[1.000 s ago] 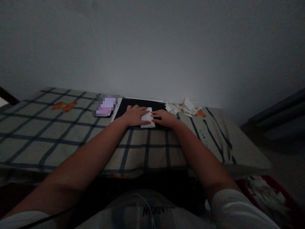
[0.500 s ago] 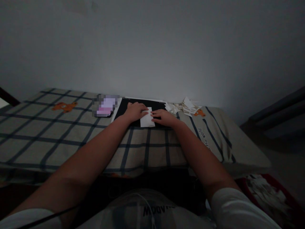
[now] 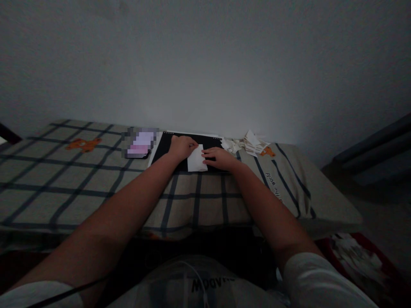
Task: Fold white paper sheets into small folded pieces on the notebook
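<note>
Paper (image 3: 196,159) on black board (image 3: 167,147), left hand (image 3: 182,147) flat at its top corner, right hand (image 3: 218,157) spread — fingertips pressing its edge, paper scraps (image 3: 248,143) nearby.

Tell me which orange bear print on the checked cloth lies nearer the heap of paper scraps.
The right-hand orange bear, touching the heap of paper scraps beside the black pad. The other bear sits far left on the cloth.
</note>
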Motion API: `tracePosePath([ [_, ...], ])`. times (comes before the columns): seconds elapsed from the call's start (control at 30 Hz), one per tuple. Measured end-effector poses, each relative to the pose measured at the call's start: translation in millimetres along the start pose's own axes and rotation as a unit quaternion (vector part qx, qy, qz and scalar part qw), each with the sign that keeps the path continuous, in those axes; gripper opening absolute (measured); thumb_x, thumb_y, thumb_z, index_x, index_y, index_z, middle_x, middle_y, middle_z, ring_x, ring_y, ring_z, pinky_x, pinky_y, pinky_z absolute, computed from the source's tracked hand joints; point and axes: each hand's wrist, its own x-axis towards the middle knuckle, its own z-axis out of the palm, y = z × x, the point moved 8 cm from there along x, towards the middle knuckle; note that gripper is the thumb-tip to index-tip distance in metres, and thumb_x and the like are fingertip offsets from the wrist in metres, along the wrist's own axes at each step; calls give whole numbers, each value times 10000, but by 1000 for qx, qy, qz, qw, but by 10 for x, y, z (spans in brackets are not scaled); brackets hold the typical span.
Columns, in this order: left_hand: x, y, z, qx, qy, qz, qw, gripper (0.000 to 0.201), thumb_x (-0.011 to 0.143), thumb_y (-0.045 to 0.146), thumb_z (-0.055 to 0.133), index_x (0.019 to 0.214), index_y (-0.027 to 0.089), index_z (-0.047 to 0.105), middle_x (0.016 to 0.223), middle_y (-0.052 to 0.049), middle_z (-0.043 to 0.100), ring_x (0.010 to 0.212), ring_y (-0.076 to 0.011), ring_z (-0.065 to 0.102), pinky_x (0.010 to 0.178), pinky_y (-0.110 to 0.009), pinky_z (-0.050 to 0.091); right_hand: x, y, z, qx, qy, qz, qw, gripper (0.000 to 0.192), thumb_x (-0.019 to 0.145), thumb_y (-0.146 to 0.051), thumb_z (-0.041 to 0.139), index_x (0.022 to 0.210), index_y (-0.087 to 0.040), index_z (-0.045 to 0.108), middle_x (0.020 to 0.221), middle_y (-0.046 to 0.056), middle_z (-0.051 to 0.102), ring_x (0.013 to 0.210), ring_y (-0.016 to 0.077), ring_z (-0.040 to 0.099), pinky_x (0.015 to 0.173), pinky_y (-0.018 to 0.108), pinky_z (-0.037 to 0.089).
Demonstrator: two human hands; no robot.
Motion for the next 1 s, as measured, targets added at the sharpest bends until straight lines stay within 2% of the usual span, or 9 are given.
tracePosePath([
  [0.23,-8,-7,-6,-22,20,-11,999,362,887,336,512,1214,262,648,1064,-42,737,1055,-268,614,906,-441,317,-5,3,0,10,6,-4,1000,352,882,-328,612,1189,-170,681,1296,108,624,1214,238,570,1056,406,421],
  [0.37,-61,11,-3,4,-7,13,1000,343,876,392,535,1172,287,673,1130,-47,715,1083,-282,595,923,-456,301,-5,1,-3,13,3,-2,1000,350,887,-331,606,1191,-174,678,1298,106,623,1221,230,566,1062,396,416],
  [0.5,-140,41,-45,25,-49,27,998,399,867,451,550,1225,304,643,1205,-64,682,1143,-299,552,922,-457,297,-7,-10,-4,13,-4,0,1000,353,890,-325,602,1202,-174,671,1317,109,606,1230,240,560,1063,415,414],
  [0.77,-275,118,-30,28,-116,59,991,499,855,532,531,1317,347,566,1380,-15,568,1215,-337,459,945,-489,261,-19,-4,-10,9,-6,8,1000,354,893,-338,596,1213,-204,666,1326,85,603,1242,242,549,1069,425,408],
  [0.87,-312,146,-33,37,-93,80,992,461,881,522,495,1301,351,582,1406,-10,544,1235,-330,438,957,-499,242,-17,-1,1,5,-9,6,1000,360,897,-341,590,1223,-205,659,1338,82,595,1246,246,543,1064,430,408],
  [1.0,-313,189,-69,44,-52,101,993,349,914,460,480,1193,344,657,1368,3,578,1244,-294,445,977,-479,239,-14,-5,8,-22,-9,20,1000,366,918,-368,557,1245,-228,643,1367,71,572,1257,260,526,1052,472,393],
])
